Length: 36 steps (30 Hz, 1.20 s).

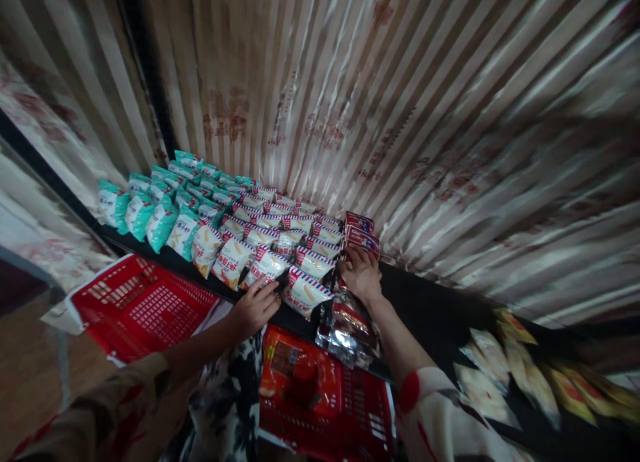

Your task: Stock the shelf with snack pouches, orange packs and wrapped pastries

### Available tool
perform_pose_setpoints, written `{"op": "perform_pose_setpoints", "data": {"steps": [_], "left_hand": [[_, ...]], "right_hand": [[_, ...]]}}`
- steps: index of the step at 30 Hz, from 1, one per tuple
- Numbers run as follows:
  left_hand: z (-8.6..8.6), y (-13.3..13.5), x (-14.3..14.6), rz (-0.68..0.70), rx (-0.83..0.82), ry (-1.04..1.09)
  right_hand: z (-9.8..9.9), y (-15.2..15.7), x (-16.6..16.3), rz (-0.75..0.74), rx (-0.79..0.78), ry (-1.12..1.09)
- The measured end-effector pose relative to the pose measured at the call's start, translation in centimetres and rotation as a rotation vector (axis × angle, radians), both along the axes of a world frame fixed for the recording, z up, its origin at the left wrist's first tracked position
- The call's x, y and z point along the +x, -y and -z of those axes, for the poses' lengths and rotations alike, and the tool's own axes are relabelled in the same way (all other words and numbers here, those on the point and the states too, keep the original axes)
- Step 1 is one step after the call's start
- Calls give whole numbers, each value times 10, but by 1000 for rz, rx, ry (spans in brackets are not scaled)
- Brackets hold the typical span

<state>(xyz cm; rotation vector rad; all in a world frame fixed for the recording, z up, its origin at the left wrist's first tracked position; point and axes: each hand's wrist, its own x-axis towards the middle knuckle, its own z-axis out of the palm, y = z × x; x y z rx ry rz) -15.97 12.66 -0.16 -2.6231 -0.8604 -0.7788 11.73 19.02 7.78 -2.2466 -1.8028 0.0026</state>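
My left hand (255, 307) rests at the front edge of a dark shelf (430, 302), its fingers stretched out against a white snack packet with a red-and-blue striped edge (265, 265). My right hand (361, 273) is further right on the shelf, with its fingers curled on a dark red packet (363, 239) that stands behind it beside the white packets. Rows of these white packets (290, 239) fill the middle of the shelf. Teal packets (165, 202) fill the left end.
A red plastic basket (135, 305) sits below the shelf at left. A second red basket (345, 402) below my arms holds an orange-red bag (293, 369) and silvery packets (350, 329). Yellow and white packets (525, 375) lie blurred at right. Striped wallpaper rises behind.
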Motion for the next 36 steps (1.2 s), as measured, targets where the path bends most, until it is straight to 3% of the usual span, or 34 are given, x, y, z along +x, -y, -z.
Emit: {"op": "perform_pose_setpoints", "data": {"steps": [4, 11, 15, 19, 26, 31, 36], "left_hand": [[-4, 3, -3, 60, -2, 41], [-12, 24, 31, -59, 135, 368], [-22, 20, 60, -100, 83, 304], [-21, 9, 71, -121, 1, 236], [-10, 4, 72, -176, 58, 262], [-3, 3, 62, -211, -14, 211], [-4, -2, 63, -203, -2, 186]], "right_hand": [[-2, 1, -2, 19, -14, -3], [-2, 1, 0, 16, -9, -5], [-2, 2, 0, 12, 1, -4], [0, 2, 1, 8, 7, -8], [-1, 3, 1, -1, 11, -4], [-5, 4, -2, 13, -14, 12], [-5, 3, -5, 24, -27, 37]]}}
